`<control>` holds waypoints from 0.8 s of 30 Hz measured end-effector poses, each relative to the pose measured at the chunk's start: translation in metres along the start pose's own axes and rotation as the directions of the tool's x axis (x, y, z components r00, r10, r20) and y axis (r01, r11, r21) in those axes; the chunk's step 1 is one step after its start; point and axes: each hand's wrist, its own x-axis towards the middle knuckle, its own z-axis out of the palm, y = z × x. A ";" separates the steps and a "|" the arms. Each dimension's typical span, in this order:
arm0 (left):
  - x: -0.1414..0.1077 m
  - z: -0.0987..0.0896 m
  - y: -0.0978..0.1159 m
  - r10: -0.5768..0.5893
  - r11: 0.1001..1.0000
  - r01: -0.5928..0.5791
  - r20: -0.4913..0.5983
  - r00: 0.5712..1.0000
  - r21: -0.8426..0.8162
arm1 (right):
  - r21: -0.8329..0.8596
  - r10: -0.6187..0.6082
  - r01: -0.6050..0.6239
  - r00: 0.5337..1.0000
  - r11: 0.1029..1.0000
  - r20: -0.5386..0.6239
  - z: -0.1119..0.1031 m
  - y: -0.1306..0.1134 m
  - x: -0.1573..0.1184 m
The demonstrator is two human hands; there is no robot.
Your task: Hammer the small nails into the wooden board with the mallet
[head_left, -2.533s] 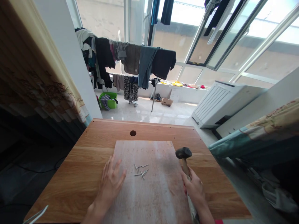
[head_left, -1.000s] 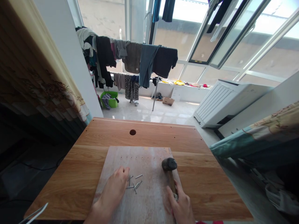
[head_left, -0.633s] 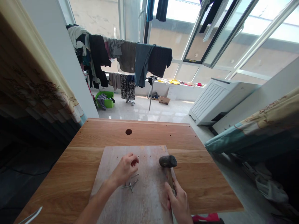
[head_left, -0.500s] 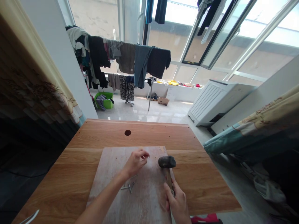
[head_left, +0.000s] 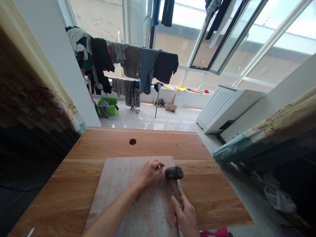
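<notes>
My right hand [head_left: 186,214] is wrapped around the wooden handle of a hammer [head_left: 174,172] with a thick black head. The head hovers over the right edge of a pale, worn wooden board [head_left: 111,184]. Just left of the head, my left hand [head_left: 150,172] is closed in a pinch above the board; whatever sits between its fingertips is too small to make out. A few loose nails [head_left: 135,203] lie on the board, partly hidden behind my left forearm. A row of small dark dots [head_left: 126,169] marks the board left of that hand.
The board rests on a wooden table [head_left: 207,187] with a round hole [head_left: 132,141] near its far edge. Beyond stand a clothes-laden drying rack [head_left: 156,102] and a green basket [head_left: 113,110]. Curtains [head_left: 247,141] hang at both sides.
My left hand has shifted right along the board, closer to the hammer head, still pinched. Its forearm now covers more of the nails. The hammer stays nearly in place over the right edge.
</notes>
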 end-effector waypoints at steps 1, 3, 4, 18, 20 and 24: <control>0.000 0.000 0.001 0.004 1.000 -0.004 0.004 1.000 0.011 | 0.005 0.009 -0.009 1.000 1.000 -0.005 -0.001 -0.003 0.000; 0.000 -0.001 0.003 0.017 0.999 -0.017 0.017 1.000 0.034 | 0.029 0.025 -0.026 0.999 0.999 0.024 -0.003 -0.007 0.000; 0.000 -0.001 0.004 0.024 0.999 -0.025 0.024 0.999 0.044 | 0.055 0.032 -0.035 0.998 0.998 0.056 -0.004 -0.009 0.000; 0.001 0.001 0.007 -0.029 0.998 0.028 0.005 1.000 0.064 | 0.218 -0.073 0.033 0.981 0.975 0.179 -0.013 -0.044 -0.004; 0.001 0.002 0.007 -0.036 0.997 0.036 -0.003 0.999 0.066 | 0.215 -0.087 0.046 0.979 0.976 0.184 -0.010 -0.045 0.000; 0.002 0.001 0.008 -0.040 0.997 0.040 -0.002 0.999 0.068 | 0.208 -0.086 0.042 0.975 0.977 0.206 -0.002 -0.042 0.006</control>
